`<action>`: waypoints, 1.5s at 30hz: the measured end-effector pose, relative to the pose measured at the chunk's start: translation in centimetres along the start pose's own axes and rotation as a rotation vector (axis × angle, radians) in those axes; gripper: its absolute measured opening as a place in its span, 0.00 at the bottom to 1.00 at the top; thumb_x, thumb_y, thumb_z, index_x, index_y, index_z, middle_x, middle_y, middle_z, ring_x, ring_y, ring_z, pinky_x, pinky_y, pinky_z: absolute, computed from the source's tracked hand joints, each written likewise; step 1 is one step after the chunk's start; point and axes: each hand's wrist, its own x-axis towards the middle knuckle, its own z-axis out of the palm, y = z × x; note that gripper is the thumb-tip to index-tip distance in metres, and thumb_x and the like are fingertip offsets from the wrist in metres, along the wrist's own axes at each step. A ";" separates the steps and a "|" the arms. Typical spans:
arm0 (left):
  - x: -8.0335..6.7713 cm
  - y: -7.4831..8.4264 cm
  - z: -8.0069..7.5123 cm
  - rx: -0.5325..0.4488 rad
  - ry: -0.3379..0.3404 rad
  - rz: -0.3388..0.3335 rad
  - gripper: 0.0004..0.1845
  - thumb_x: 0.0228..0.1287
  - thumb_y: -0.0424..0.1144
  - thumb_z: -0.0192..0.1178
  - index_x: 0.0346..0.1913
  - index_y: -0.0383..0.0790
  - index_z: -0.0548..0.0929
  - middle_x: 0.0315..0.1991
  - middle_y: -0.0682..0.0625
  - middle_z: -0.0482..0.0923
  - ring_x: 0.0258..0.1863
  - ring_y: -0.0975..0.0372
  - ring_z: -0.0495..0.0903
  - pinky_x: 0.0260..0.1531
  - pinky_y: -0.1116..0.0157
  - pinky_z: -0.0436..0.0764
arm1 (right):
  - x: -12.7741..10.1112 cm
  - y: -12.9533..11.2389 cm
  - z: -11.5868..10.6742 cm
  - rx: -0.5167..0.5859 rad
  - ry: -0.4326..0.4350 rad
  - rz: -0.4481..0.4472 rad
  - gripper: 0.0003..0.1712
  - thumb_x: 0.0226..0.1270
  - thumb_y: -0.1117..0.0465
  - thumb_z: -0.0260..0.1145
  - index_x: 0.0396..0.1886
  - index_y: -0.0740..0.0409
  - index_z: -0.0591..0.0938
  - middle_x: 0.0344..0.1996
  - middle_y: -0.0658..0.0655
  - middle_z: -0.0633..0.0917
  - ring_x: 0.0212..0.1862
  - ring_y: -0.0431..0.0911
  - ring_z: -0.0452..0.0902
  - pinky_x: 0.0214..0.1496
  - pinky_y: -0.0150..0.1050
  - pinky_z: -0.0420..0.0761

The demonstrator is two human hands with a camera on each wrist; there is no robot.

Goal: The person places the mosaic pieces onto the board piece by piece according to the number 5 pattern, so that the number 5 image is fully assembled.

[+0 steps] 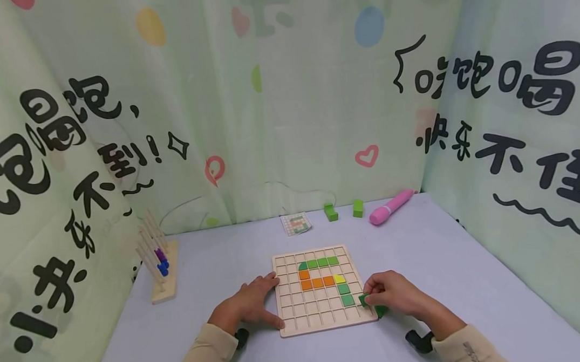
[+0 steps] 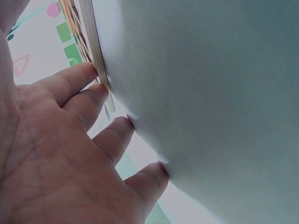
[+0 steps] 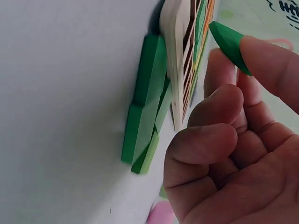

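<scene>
At the grid board's right edge, the right hand pinches a dark-green curved tile; the left hand lies flat.

A pale blue-grey table carries everything. Near its front middle lies a wooden grid board, with green pieces on the table just beside its right edge. Toward the back lie a small pattern card, two green blocks near each other, and a pink pen. At the left edge stands a wooden peg rack.
</scene>
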 end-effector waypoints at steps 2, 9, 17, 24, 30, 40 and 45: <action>0.0 0.0 0.0 0.001 -0.001 -0.002 0.57 0.46 0.57 0.83 0.78 0.43 0.67 0.83 0.48 0.56 0.82 0.43 0.54 0.77 0.35 0.56 | 0.2 -0.2 0.5 0.006 -0.012 -0.001 0.08 0.62 0.63 0.75 0.37 0.59 0.83 0.29 0.52 0.81 0.35 0.46 0.74 0.31 0.32 0.74; 0.2 -0.1 0.0 0.006 -0.002 0.002 0.57 0.47 0.57 0.83 0.79 0.42 0.66 0.83 0.48 0.56 0.82 0.43 0.54 0.77 0.35 0.56 | 0.8 -0.9 1.7 0.034 -0.056 0.007 0.07 0.64 0.62 0.74 0.35 0.58 0.83 0.26 0.51 0.81 0.29 0.45 0.75 0.26 0.33 0.73; 0.2 0.0 0.0 0.013 -0.005 -0.007 0.58 0.46 0.58 0.83 0.79 0.43 0.66 0.83 0.48 0.56 0.82 0.44 0.54 0.77 0.35 0.55 | 1.3 -1.0 2.6 -0.032 -0.069 -0.017 0.04 0.61 0.64 0.72 0.31 0.56 0.83 0.21 0.49 0.81 0.25 0.40 0.74 0.23 0.31 0.72; 0.2 -0.1 0.0 0.011 -0.006 -0.010 0.58 0.45 0.58 0.83 0.79 0.43 0.66 0.83 0.48 0.56 0.82 0.44 0.54 0.77 0.35 0.55 | 1.2 -1.5 2.9 -0.151 -0.056 -0.055 0.04 0.59 0.66 0.70 0.28 0.54 0.84 0.21 0.47 0.81 0.27 0.41 0.74 0.24 0.31 0.72; 0.2 -0.1 -0.1 0.010 -0.010 -0.013 0.58 0.46 0.58 0.83 0.79 0.43 0.65 0.83 0.49 0.55 0.82 0.44 0.54 0.78 0.36 0.55 | 1.0 -1.7 3.3 -0.258 -0.010 -0.123 0.06 0.58 0.69 0.71 0.27 0.53 0.85 0.22 0.45 0.80 0.29 0.39 0.73 0.29 0.31 0.72; 0.0 0.1 -0.2 -0.013 -0.009 0.000 0.58 0.46 0.57 0.83 0.79 0.42 0.66 0.83 0.48 0.56 0.82 0.43 0.54 0.77 0.34 0.55 | 1.0 -1.7 2.5 -0.207 0.025 -0.070 0.03 0.69 0.64 0.67 0.34 0.54 0.85 0.25 0.46 0.81 0.31 0.41 0.74 0.31 0.32 0.73; 0.0 0.0 -0.2 -0.013 -0.012 -0.006 0.58 0.46 0.58 0.83 0.79 0.43 0.66 0.83 0.48 0.56 0.82 0.43 0.54 0.77 0.35 0.55 | 1.1 -1.2 1.0 -0.134 0.088 0.008 0.06 0.75 0.66 0.62 0.43 0.57 0.85 0.36 0.50 0.84 0.38 0.44 0.74 0.38 0.36 0.76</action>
